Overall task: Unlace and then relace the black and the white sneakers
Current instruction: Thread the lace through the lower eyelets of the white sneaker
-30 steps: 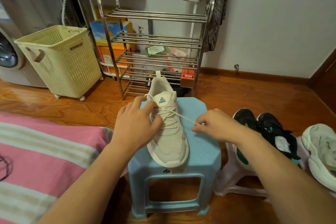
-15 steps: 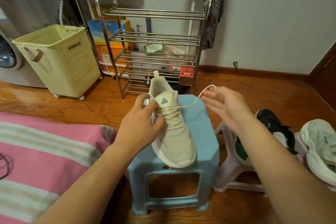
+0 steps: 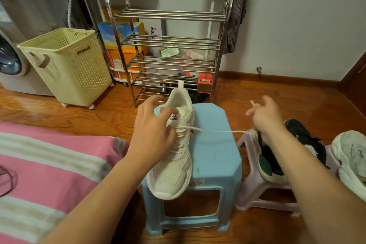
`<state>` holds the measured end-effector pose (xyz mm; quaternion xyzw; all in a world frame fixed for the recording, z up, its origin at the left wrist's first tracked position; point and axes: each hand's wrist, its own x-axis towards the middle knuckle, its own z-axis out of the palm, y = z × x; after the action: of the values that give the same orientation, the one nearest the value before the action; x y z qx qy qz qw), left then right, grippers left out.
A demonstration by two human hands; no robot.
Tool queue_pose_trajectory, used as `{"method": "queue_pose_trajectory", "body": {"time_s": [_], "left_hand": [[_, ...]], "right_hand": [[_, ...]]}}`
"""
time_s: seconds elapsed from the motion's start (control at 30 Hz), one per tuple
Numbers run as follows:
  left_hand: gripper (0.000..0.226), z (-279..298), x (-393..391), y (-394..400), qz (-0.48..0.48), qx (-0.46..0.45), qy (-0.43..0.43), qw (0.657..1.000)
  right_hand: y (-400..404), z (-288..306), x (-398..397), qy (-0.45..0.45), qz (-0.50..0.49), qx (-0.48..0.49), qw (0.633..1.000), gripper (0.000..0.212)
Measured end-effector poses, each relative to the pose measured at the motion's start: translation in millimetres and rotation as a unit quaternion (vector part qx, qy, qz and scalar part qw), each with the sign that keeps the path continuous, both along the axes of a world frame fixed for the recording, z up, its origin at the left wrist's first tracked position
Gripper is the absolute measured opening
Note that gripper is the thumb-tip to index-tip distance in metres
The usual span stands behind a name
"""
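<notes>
Indoors, on a wooden floor, a person works on a white sneaker (image 3: 174, 156) set on a blue plastic stool (image 3: 215, 156), toe toward the camera. At far left lie a pink striped bedcover (image 3: 49, 164) and a cream laundry basket (image 3: 65, 65); behind the stool stands a steel shoe rack (image 3: 168, 45). The left hand (image 3: 152, 134) rests against the sneaker's near flank by the eyelets, its fingers (image 3: 168, 113) loosely spread over the tongue, steadying rather than gripping anything that can be seen. From the upper eyelets a cream lace (image 3: 217, 130) runs out taut to the right, level above the stool top, into the right hand (image 3: 265, 117), whose fingers are curled round it, the lace tip poking up above the knuckles. Just beyond, on a pale lilac stool (image 3: 253, 184), sits the black sneaker (image 3: 297, 134), partly hidden by the right forearm, with another white shoe (image 3: 350, 156) at the frame's edge. The lace appears to be mid-pull through the top rows. Risk from here seems to lie in the sideways tension: the sneaker's toe overhangs the stool's front edge, and a hard tug with only a light steadying hand could drag it off, or snag the lace in an eyelet.
</notes>
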<state>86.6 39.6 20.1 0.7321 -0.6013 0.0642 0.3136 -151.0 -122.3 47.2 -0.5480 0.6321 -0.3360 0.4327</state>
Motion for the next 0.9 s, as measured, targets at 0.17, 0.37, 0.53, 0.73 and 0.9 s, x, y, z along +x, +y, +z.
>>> {"method": "queue_pose_trajectory", "body": {"time_s": [0.17, 0.37, 0.53, 0.73, 0.9], "left_hand": [[0.019, 6.4, -6.0, -16.5, -0.010, 0.013, 0.115, 0.993], [0.018, 24.0, -5.2, -25.2, 0.002, 0.107, 0.131, 0.986], [0.016, 27.3, -4.8, -27.6, 0.008, 0.119, 0.100, 0.988], [0.015, 23.6, -10.9, -26.9, 0.003, 0.119, 0.047, 0.992], [0.016, 19.9, -9.7, -27.5, 0.003, 0.116, 0.048, 0.992]], "right_hand": [[42.2, 2.8, 31.6, -0.068, 0.250, 0.072, 0.963, 0.023], [73.9, -9.0, 62.3, -0.110, 0.256, 0.023, 0.960, 0.010], [81.6, -13.9, 73.9, -0.235, 0.186, 0.047, 0.953, 0.005], [84.4, -23.1, 78.9, -0.214, 0.138, 0.049, 0.966, 0.006], [90.2, -28.6, 88.4, -0.213, 0.116, 0.043, 0.969, 0.006]]}}
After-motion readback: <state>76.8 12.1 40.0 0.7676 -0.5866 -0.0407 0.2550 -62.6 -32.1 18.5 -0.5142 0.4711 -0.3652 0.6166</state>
